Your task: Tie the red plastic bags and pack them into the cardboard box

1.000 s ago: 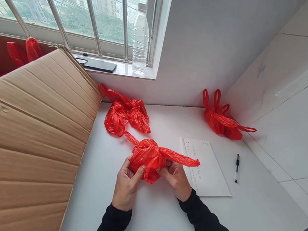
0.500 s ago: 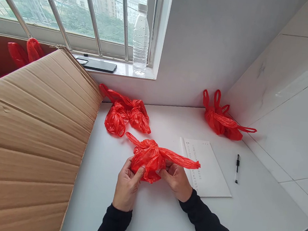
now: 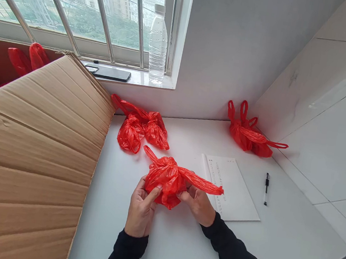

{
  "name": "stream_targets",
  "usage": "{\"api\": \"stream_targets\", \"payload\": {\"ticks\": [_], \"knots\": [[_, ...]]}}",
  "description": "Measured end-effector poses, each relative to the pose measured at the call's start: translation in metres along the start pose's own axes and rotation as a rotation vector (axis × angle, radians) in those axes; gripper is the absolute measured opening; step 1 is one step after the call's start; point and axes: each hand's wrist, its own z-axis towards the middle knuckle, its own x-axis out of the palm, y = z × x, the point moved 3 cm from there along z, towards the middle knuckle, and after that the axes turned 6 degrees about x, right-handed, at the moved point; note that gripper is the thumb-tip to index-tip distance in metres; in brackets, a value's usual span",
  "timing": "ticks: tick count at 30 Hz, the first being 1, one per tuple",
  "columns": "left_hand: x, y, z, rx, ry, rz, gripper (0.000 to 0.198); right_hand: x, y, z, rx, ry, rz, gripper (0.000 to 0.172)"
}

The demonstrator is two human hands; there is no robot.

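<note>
Between my hands is a knotted red plastic bag [image 3: 167, 180], with one short twisted end pointing up left and a longer one stretching right. My left hand [image 3: 142, 211] grips its left side, thumb across the front. On the right side, my right hand [image 3: 199, 201] pinches the bag between thumb and fingers. What the bag contains is hidden. Just behind it on the white table [image 3: 162, 248] lie more tied red bags [image 3: 144, 127]. An open notebook [image 3: 232, 189] with rows of small writing is close to my right hand.
A large cardboard box [image 3: 34, 153] with red bags inside takes up the left. Other red bags [image 3: 251, 134] lie at the back right. A pen [image 3: 266, 189] is right of the notebook. A water bottle [image 3: 158, 46] and a phone [image 3: 110, 72] rest on the windowsill.
The bag has tilted slightly in my hands, its long end dipping a little and its short end turning more upward. My left hand has shifted marginally left. Everything else stays put.
</note>
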Motion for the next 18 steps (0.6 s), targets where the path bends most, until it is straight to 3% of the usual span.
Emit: {"api": "stream_targets", "payload": {"ticks": [3,5,8,10,15,18], "knots": [[0.001,-0.005,-0.002,-0.016,-0.037,-0.069,0.039,0.0,-0.003,0.0,0.011,0.015,0.009,0.01],[0.0,-0.008,-0.002,-0.033,-0.061,-0.115,0.043,-0.001,-0.008,0.001,0.077,0.015,0.115,0.013],[-0.003,-0.012,-0.004,-0.074,-0.081,-0.177,0.046,-0.003,-0.012,0.002,0.213,-0.027,0.305,0.04],[-0.003,-0.013,-0.005,-0.116,-0.067,-0.186,0.044,-0.003,-0.011,0.002,0.254,-0.046,0.355,0.046],[0.004,-0.009,-0.008,-0.1,-0.005,-0.049,0.037,-0.003,-0.004,0.002,0.235,-0.021,0.309,0.046],[0.006,-0.004,-0.007,-0.03,0.069,0.053,0.031,-0.007,-0.005,0.003,0.189,-0.099,0.348,0.05]]}}
